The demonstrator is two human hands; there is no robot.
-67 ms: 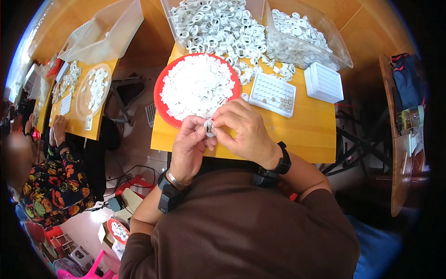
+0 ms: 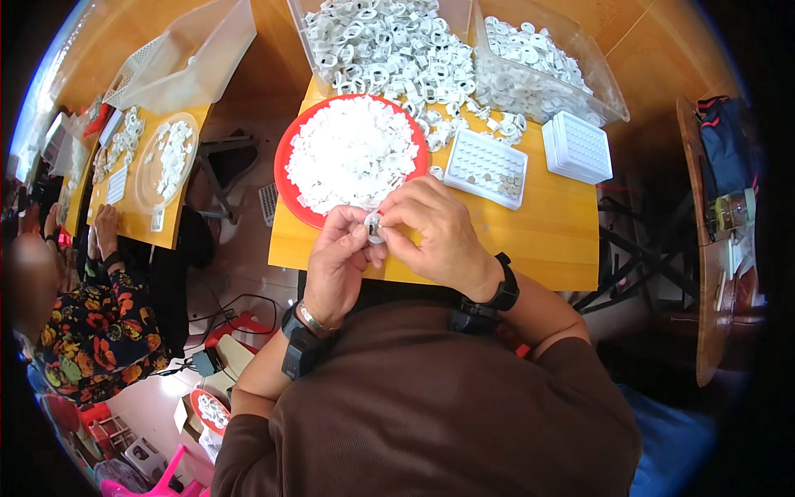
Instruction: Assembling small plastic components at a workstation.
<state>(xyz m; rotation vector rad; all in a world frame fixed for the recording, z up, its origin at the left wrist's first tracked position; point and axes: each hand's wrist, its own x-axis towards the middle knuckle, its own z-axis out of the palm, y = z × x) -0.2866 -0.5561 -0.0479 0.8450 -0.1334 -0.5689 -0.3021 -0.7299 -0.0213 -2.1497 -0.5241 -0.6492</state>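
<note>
**Two hands pinch one small white ring**

Head view: The left hand (image 2: 338, 261) and the right hand (image 2: 439, 232) meet just over the near edge of the yellow bench (image 2: 546, 240). Both are curled nearly closed, with fingertips pinched together on a small white ring (image 2: 374, 225). The ring sits right between the two thumbs, touching both hands. It looks like there is a darker bit in its middle, but it is too small to tell for sure.

Just behind the hands is a red plate (image 2: 286, 178) piled high with tiny white pieces. The ring is held just beside its near rim. To the right of the plate lies a white tray with many little holes (image 2: 484, 166); some holes near its right end hold small dark bits. Another white tray (image 2: 577, 147) sits further right. At the back, two clear bins hold white rings: the big bin (image 2: 373, 41) and the side bin (image 2: 538, 70). Some rings have spilled onto the bench.

On the far left a second person (image 2: 91, 323) in flowery clothes sits at another bench.

The step in hand seems to be pushing two small parts together. The next move likely needs a firm, straight squeeze, with care so the ring does not slip out.
</note>
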